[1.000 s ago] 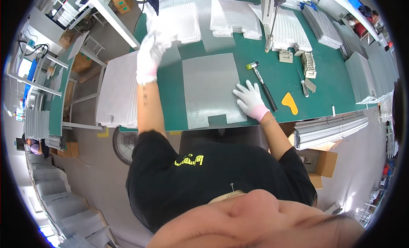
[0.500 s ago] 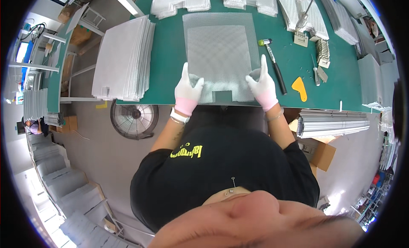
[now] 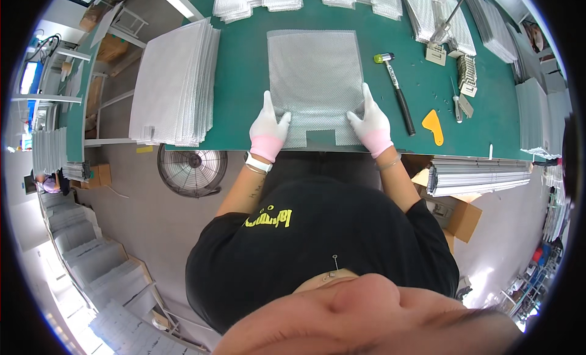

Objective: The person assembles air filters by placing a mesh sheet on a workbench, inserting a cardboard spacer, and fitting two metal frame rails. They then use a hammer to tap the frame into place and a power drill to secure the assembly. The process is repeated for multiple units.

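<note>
A silvery wire mesh sheet [image 3: 315,68] lies on the green table in front of me, a rectangular notch in its near edge. My left hand [image 3: 268,130], in a white glove with a pink cuff, grips its left edge near the close corner, thumb on top and index finger stretched along the side. On the opposite edge my right hand [image 3: 371,126], gloved the same way, holds the sheet with its thumb over the mesh. The remaining fingers of both hands are mostly hidden. Whether more than one layer is held, I cannot tell.
A tall stack of mesh panels [image 3: 174,80] stands left. More notched mesh stacks [image 3: 259,0] lie at the back. To the right are a hammer [image 3: 398,98], a yellow scraper [image 3: 433,126], a screwdriver [image 3: 457,108] and metal brackets [image 3: 467,74]. A floor fan [image 3: 193,169] stands below the table edge.
The mesh outline, which showed a smaller rectangle inside a wider one, now looks like a single rectangle. Its far edge has come nearer, and my hands have drawn slightly closer together.
</note>
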Demonstrator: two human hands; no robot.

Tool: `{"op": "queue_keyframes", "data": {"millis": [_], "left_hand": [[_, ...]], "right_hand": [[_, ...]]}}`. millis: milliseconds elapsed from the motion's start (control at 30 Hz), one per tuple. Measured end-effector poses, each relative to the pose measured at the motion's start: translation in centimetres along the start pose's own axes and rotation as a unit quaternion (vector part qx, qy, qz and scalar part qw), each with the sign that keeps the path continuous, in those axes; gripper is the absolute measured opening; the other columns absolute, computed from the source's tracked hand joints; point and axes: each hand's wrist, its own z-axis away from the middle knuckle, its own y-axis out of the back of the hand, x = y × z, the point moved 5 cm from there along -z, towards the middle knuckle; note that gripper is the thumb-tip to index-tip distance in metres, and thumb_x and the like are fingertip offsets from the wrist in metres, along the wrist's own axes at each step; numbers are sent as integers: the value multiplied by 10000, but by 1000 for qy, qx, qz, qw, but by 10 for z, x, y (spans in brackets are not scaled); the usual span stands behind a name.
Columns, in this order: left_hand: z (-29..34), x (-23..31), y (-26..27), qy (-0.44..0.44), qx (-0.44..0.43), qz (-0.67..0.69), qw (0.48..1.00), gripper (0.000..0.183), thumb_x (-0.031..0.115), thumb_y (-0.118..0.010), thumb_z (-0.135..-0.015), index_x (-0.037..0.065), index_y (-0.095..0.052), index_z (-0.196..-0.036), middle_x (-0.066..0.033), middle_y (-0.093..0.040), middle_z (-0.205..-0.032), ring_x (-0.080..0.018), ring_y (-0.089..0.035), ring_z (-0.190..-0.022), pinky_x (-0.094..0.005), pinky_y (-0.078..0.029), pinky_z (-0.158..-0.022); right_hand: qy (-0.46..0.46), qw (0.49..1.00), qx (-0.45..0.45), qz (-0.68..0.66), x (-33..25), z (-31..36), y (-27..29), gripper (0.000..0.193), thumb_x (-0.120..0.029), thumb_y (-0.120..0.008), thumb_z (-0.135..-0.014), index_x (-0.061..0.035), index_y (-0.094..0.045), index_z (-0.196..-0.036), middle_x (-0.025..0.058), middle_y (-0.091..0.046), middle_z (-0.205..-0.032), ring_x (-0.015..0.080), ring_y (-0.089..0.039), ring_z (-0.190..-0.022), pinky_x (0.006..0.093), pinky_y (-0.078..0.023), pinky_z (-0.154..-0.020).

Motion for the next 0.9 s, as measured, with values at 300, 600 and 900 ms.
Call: {"op": "queue_keyframes", "data": {"millis": [300,600,900], "left_hand": [[1,4,3,12,-15,4,1000,839,294,-739,-873,-14,-330,-1537,-174,-686,-1114,-352,-681,-981,-431,-551,-817],[-1,8,5,-1,-4,-26,1000,844,325,-750,-867,-10,-347,-1529,-196,-671,-1133,-358,-679,-993,-430,-553,-838],[-14,11,30,-99,50,-157,981,914,443,-801,-778,74,-412,-1517,-202,-497,-1453,-390,-526,-1273,-497,-444,-1048]], "right_hand": [[-31,998,-47,18,4,-1,-2,794,-284,-731,-878,-105,-347,-1549,175,-647,-1124,352,-664,-968,424,-551,-833],[-28,993,-79,81,10,-7,-10,701,-346,-688,-908,-101,-417,-1506,174,-626,-1145,365,-657,-1006,431,-554,-859],[-57,955,-192,218,-26,-24,28,617,-432,-669,-906,-173,-503,-1441,188,-612,-1108,350,-678,-1008,455,-564,-841]]}}
